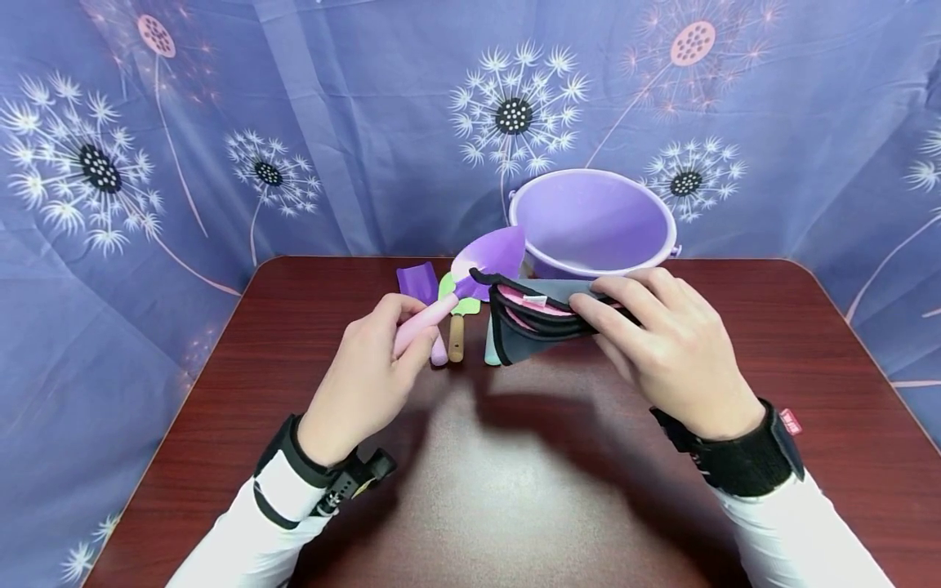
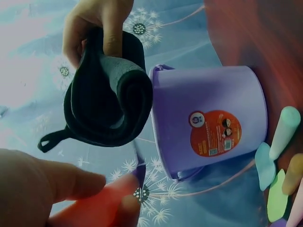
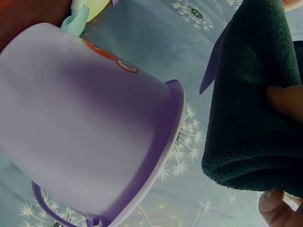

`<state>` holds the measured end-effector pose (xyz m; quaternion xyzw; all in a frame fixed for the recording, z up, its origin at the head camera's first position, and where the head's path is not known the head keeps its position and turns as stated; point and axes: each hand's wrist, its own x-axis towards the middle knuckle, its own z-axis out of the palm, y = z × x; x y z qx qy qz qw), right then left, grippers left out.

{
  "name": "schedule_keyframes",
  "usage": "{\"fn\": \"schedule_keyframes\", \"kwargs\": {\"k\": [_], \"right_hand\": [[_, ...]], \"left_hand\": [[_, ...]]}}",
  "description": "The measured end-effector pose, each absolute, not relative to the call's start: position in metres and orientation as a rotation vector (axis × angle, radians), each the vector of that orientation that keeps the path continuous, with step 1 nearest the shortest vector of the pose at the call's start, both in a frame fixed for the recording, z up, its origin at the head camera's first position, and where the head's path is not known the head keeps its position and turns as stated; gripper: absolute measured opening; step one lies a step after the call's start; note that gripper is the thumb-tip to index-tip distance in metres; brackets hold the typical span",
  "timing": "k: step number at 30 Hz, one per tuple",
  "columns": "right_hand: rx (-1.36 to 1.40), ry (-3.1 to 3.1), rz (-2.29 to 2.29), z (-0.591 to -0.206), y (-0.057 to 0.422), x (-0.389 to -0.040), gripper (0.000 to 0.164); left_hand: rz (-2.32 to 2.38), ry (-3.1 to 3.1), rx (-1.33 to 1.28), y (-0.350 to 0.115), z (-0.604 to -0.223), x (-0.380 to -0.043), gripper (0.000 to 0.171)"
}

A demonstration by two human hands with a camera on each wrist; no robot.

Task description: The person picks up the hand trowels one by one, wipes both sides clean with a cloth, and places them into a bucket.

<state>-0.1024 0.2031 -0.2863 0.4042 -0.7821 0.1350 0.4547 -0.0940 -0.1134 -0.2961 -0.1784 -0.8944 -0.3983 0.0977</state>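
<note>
My left hand (image 1: 353, 380) grips the pink handle of a small toy trowel (image 1: 488, 249), its purple blade pointing up and away to the right. A folded grey cloth (image 1: 520, 347) with black edging, pink showing between its layers, is pinched in my right hand (image 1: 662, 351). Both are held above the table, and the cloth overlaps the lower blade in the head view. The left wrist view shows the cloth's rolled layers (image 2: 109, 113) and a small black loop at one corner. Fuzzy dark fabric (image 3: 253, 109) fills much of the right wrist view's right side.
A purple bucket (image 1: 588, 214) with an orange label (image 2: 215, 133) stands at the back of the table (image 1: 772, 343). Left of it lie a purple shovel (image 1: 417, 282), a green tool with a tan handle (image 1: 457, 336) and a mint-handled tool (image 1: 492, 349). A dandelion-print curtain (image 1: 382, 122) hangs behind.
</note>
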Motion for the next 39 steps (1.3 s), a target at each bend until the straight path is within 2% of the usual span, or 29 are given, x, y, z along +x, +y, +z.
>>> {"fn": "schedule_keyframes", "kwargs": {"k": [7, 10, 17, 26, 30, 39], "right_hand": [[1.016, -1.929, 0.36, -0.2853, 0.2045, -0.1018, 0.023], [1.019, -1.916, 0.373, -0.2856, 0.2038, -0.101, 0.022], [1.008, -1.857, 0.419, -0.2871, 0.2015, -0.1009, 0.021], [0.886, -1.842, 0.496, -0.2892, 0.202, -0.1039, 0.023], [0.808, -1.857, 0.52, -0.2892, 0.2025, -0.1041, 0.028], [0.652, -1.932, 0.513, -0.2897, 0.2086, -0.1032, 0.023]], "left_hand": [[-1.301, -2.652, -0.479, -0.1164, -0.294, -0.0971, 0.019], [-1.408, -2.667, -0.502, -0.1152, -0.2921, -0.0971, 0.024], [-1.565, -2.694, -0.607, -0.1154, -0.2907, -0.0966, 0.018], [-1.544, -2.729, -0.778, -0.1167, -0.2879, -0.0967, 0.022], [-1.53, -2.739, -0.786, -0.1171, -0.2877, -0.0968, 0.023], [-1.495, -2.735, -0.786, -0.1191, -0.291, -0.0983, 0.021]]}}
